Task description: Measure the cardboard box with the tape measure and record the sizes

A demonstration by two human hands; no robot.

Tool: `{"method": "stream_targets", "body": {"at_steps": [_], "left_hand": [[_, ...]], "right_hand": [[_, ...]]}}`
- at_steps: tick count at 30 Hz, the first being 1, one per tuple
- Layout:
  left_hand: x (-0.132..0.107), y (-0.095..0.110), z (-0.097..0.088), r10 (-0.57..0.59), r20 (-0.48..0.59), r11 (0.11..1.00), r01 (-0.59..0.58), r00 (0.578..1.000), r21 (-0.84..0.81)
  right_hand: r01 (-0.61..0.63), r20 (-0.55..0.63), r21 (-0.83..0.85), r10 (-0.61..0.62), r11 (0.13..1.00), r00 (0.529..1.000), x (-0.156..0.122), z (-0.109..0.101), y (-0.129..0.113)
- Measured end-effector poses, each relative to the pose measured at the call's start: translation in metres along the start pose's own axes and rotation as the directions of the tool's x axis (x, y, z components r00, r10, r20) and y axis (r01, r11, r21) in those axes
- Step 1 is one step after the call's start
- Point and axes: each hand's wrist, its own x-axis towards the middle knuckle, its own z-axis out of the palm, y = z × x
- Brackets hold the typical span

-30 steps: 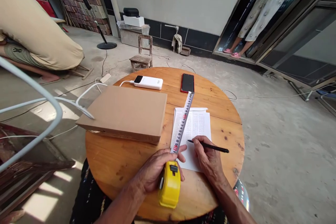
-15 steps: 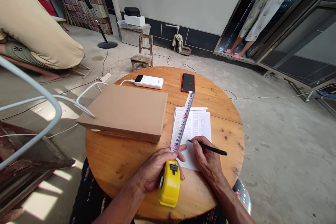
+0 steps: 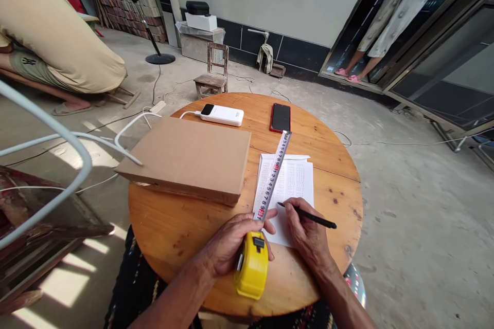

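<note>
My left hand (image 3: 227, 242) is closed around a yellow tape measure (image 3: 251, 266) near the front of a round wooden table (image 3: 173, 226). Its white blade (image 3: 276, 175) runs out over a printed sheet of paper (image 3: 297, 182) toward a red-edged phone (image 3: 280, 117). My right hand (image 3: 306, 231) grips a black pen (image 3: 309, 216), with the tip resting on the paper beside the blade. A flat brown board (image 3: 189, 159) lies on the table's left half.
A white power bank (image 3: 222, 114) with a cable sits at the table's far edge. A small wooden chair (image 3: 211, 73) stands behind. One person in beige bends over at the left (image 3: 57, 36); another stands in the doorway (image 3: 389, 15). White tubing (image 3: 50, 133) crosses the left.
The view has tilted slightly, so the table sits a little higher and to the right. Both hands keep their hold; the pen tip stays on the paper.
</note>
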Motion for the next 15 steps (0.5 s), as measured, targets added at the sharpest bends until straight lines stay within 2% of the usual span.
{"method": "stream_targets", "body": {"at_steps": [7,15], "left_hand": [[0.0004,-0.0005,-0.0014,0.034,0.029,0.999,-0.034,0.999,0.004],[0.0002,0.0025,0.0012,0.004,0.02,1.0,-0.004,1.0,0.011]], "right_hand": [[0.008,0.033,-0.043,-0.006,0.999,0.999,0.0005,-0.0008,-0.0023],[0.015,0.035,-0.038,-0.014,0.999,0.999,0.0002,-0.0008,-0.0024]]}}
